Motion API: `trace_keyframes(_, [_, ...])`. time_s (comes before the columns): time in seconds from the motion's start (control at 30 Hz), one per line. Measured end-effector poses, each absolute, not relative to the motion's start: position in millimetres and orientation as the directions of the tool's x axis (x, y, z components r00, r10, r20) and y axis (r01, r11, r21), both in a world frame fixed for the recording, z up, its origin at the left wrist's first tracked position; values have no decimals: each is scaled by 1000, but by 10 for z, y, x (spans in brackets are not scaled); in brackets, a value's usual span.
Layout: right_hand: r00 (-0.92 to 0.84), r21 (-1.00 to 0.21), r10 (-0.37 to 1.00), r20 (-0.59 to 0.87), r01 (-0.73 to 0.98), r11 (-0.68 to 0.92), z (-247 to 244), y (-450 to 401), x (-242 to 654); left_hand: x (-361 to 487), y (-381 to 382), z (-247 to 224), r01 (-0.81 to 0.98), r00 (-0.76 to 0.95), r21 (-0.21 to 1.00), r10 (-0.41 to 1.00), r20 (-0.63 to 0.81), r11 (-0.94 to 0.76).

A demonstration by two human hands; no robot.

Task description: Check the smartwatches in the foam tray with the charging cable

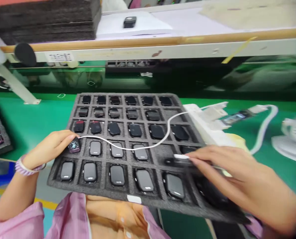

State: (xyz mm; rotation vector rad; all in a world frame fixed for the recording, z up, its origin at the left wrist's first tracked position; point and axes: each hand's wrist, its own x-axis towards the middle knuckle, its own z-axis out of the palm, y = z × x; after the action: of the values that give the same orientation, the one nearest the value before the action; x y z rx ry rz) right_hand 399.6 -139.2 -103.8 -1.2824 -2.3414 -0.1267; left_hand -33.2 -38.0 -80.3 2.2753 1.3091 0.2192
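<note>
Green table (38, 119) lay past L hand (50, 146), pinching watch (74, 146) w/ cord (130, 149) best left slack; R hand (239, 176) gripped blurry white bit (181, 156).

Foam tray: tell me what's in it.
Smartwatches fill most compartments of the foam tray, a white cable crossing above. The right hand covers part of the near right corner; what lies beneath is hidden.

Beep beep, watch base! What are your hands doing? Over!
Left hand on lit watch. Right hand pinching white piece, blurred. White cable draped across foam tray.
</note>
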Motion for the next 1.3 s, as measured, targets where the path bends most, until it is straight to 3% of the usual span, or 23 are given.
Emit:
trace_keyframes(0.13, [-502, 81, 717, 483, 841, 534, -1213, -1254, 4093, -341, -373, -812, 732, 568, 513, 818, -95, -449])
trace_keyframes(0.3, [-552, 169, 665, 503, 818, 550, -1328, -1185, 4045, -327, -398, -798, 721, 578, 517, 812, -82, -461])
trace_keyframes(0.4, [-574, 157, 632, 520, 792, 589, -1365, -1158, 3989, -320, -399, -796, 719, 587, 510, 805, -81, -473])
trace_keyframes(0.63, [-504, -28, 668, 548, 786, 617, -1531, -1136, 4060, -336, -388, -862, 711, 602, 485, 797, -44, -510])
trace_keyframes(0.9, [-490, -45, 655, 575, 781, 623, -1527, -1134, 4069, -337, -413, -921, 683, 599, 524, 801, -2, -509])
trace_keyframes(1.03, [-489, 1, 694, 528, 817, 576, -1528, -1139, 4060, -326, -413, -928, 686, 587, 530, 810, 0, -497])
trace_keyframes(1.2, [-582, 212, 619, 527, 796, 568, -1406, -1152, 3947, -337, -382, -856, 683, 585, 581, 808, -71, -443])
trace_keyframes(1.3, [-570, 226, 633, 523, 810, 542, -1377, -1173, 3899, -345, -361, -775, 707, 558, 593, 819, -132, -386])
